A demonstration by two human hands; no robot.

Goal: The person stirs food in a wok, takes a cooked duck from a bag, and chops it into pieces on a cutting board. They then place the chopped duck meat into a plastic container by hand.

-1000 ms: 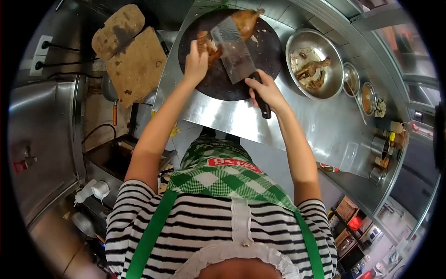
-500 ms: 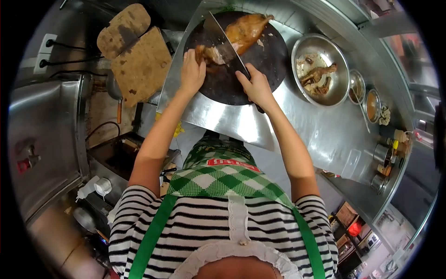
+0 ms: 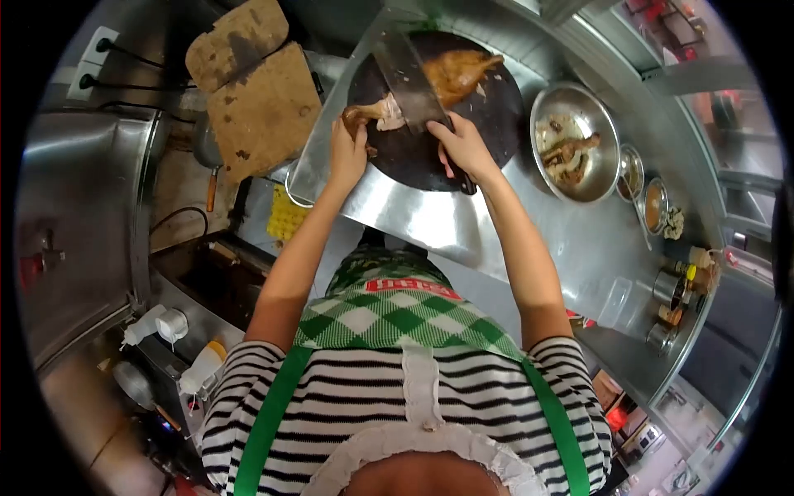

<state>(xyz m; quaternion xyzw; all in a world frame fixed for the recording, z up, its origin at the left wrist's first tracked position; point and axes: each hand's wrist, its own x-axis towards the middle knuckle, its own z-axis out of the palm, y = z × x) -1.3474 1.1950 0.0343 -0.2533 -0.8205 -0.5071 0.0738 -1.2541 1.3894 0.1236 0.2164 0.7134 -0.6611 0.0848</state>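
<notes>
A dark round chopping board [image 3: 494,124] carries a glossy brown piece of roast poultry [image 3: 463,73], perhaps duck. My left hand [image 3: 348,157] grips the brown end of a smaller roast poultry piece [image 3: 385,112] at the board's left side; its pale meat faces the blade. My right hand [image 3: 465,150] is closed around the handle of a wide cleaver [image 3: 407,76]. The blade is tilted, its broad face turned up, between the smaller piece and the larger one. It hides part of the board and the larger piece's left end.
Right of the board stands a steel bowl [image 3: 576,99] with poultry pieces, beside small bowls of sauce [image 3: 656,205]. Worn brown boards [image 3: 263,112] lean at the left. A yellow object [image 3: 285,217] is below the steel counter's [image 3: 413,217] left edge.
The cleaver has tipped so more of its flat face shows. My left hand's poultry piece now shows more of its pale end. The whole view has shifted slightly.
</notes>
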